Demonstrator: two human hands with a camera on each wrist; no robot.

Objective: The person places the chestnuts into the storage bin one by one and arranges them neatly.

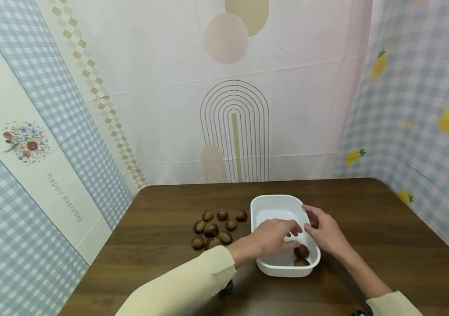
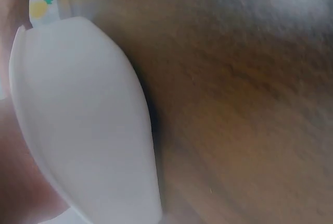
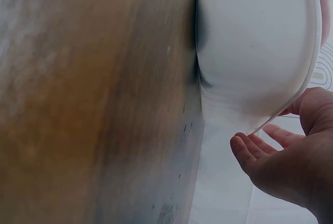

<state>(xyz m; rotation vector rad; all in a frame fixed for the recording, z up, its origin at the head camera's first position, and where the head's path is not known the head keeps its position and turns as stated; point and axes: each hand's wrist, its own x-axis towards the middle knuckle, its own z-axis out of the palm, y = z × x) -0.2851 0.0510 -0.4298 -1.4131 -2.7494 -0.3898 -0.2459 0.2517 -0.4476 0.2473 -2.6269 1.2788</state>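
Note:
A white rectangular tub (image 1: pixel 261 210) stands on the table with two brown chestnuts (image 1: pixel 301 251) inside at its near right corner. My left hand (image 1: pixel 273 237) reaches over the tub from the left. Its fingers are spread and loosely bent above the chestnuts, with nothing seen between them. At the tub's right rim, my right hand (image 1: pixel 327 232) rests with thumb and forefinger apart, touching the edge. In the right wrist view, the right hand's fingers (image 3: pixel 248 148) lie lightly by the tub's corner. The left wrist view shows mostly the tub's outer wall (image 2: pixel 88 114).
Several loose chestnuts (image 1: pixel 211 230) lie grouped on the brown wooden table (image 1: pixel 161 210), left of the tub. Patterned cloth (image 1: pixel 169 109) hangs behind the table and along both sides.

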